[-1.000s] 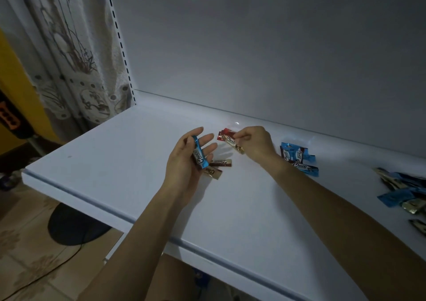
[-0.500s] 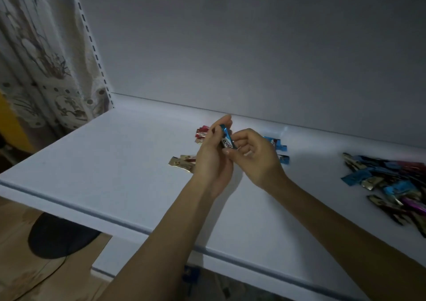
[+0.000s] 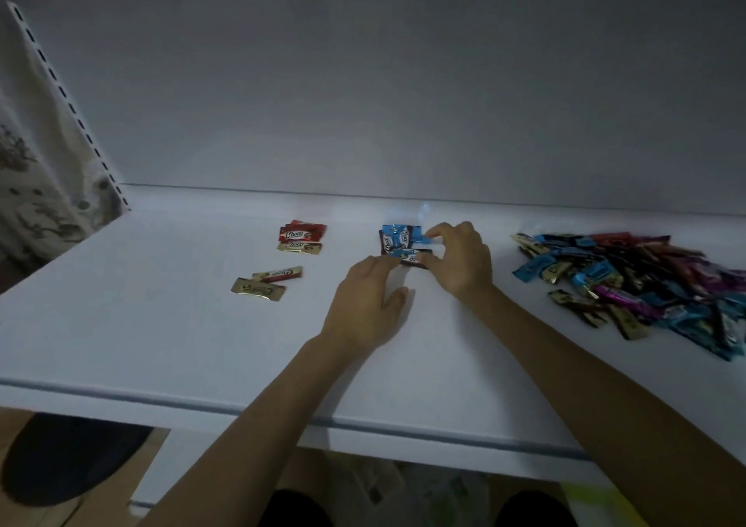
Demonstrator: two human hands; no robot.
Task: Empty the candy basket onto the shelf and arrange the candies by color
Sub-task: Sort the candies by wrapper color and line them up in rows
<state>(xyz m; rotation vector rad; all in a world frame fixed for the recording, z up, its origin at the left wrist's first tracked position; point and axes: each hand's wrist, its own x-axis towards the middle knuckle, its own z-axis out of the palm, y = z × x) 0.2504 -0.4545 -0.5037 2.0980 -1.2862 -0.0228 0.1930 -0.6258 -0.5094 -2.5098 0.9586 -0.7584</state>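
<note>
— How are the hands placed?

— Both forearms reach forward over the white shelf [image 3: 161, 345]. The left hand [image 3: 365, 304] lies palm down, low over the surface. Its fingers are nearly straight and close together, the thumb is spread to the side, and it holds nothing.

— And the other?

— The right hand [image 3: 462, 262] is arched, knuckles up, with its fingers [image 3: 442, 230] curled in towards the thumb.

— Where are the blue candies?

— The blue candies [image 3: 397, 238] lie in a small cluster near the back of the shelf, between the two hands. The right forefinger comes down on the cluster's upper right corner and the thumb meets its lower right edge, so that hand pinches it from the side. The left fingertips reach its lower left edge; I cannot tell whether they press on it.

— And the others?

— The red candies [image 3: 302, 232] lie to the left, with one gold piece just in front of them. The gold candies [image 3: 262, 284] lie nearer the front edge. The mixed pile [image 3: 629, 280] sprawls well to the right of the right hand.
</note>
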